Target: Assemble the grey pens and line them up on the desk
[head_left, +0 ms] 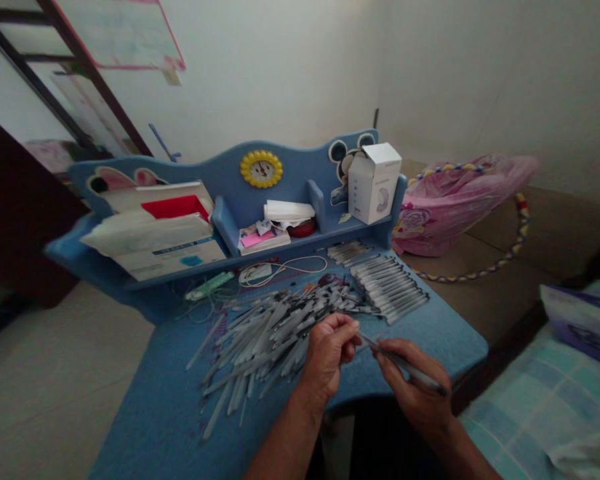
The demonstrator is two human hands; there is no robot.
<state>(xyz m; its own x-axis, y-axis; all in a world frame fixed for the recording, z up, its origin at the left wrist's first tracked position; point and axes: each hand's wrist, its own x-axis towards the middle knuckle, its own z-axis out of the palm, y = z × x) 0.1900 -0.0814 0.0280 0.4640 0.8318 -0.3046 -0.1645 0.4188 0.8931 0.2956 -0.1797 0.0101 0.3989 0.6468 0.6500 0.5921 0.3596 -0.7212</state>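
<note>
My right hand is wrapped round a slim pen with a translucent grey barrel and a dark end near the palm. At the pen's thin front end, the thumb and forefinger of my left hand are pinched together. Whether they also hold a separate small part is hidden. Just left of my hands, a loose pile of translucent pen parts spreads over the blue desk, with dark pieces towards its back. Beyond my hands, a row of pens lies side by side, dark ends to the right.
A blue shelf at the desk's back holds papers, a yellow flower-shaped clock and a white box. A looped white cable lies before it. To the right are a hoop, a pink bag and a checked bed.
</note>
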